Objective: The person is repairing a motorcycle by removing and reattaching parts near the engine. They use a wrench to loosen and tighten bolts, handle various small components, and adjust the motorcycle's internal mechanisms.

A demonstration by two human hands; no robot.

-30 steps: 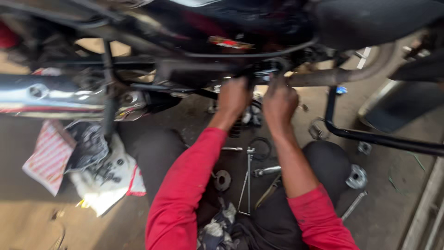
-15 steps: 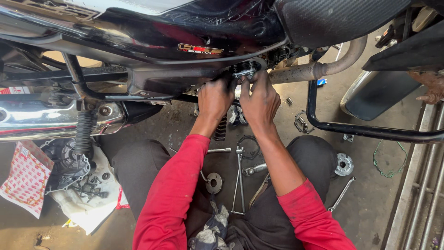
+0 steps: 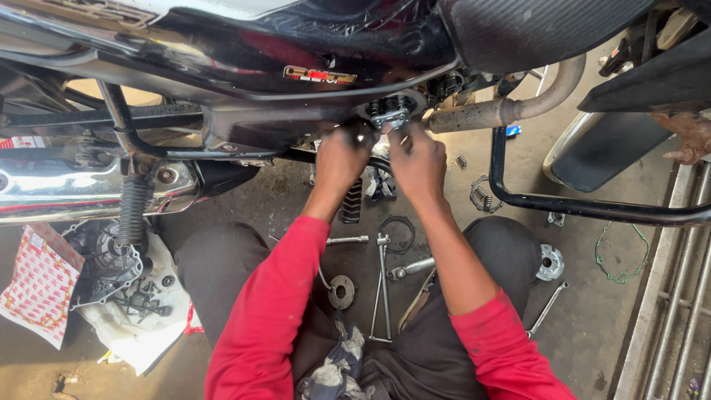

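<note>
Left hand (image 3: 339, 159): raised to the open engine side of the motorcycle (image 3: 244, 59), fingers curled shut around a dark part just left of the clutch assembly (image 3: 391, 112); what exactly it grips I cannot tell
Right hand (image 3: 418, 159): just beside the left, nearly touching it, fingertips closed on the lower edge of the clutch assembly
Clutch assembly: round metal piece with springs and bolts, directly above both hands, tucked under the dark bodywork and left of the rusty exhaust pipe (image 3: 503, 111)
Below the hands: a T-handle wrench (image 3: 382, 285), a round washer-like disc (image 3: 341, 290) and a socket bar (image 3: 409, 268) lie on the concrete between the person's knees
Right of the right hand: a loose chain piece (image 3: 481, 196), a silver round cover (image 3: 549, 262) and a green gasket (image 3: 621, 255) farther out
Left of the left hand: an engine cover (image 3: 107, 259) with bolts on a white cloth, beside a red-patterned box (image 3: 41, 285)
Doing it well, as I judge it: keep both hands steady on the assembly, seat it square on its shaft, press evenly on both sides so the springs do not cock, and keep fingers clear of the sharp casing edge
</note>
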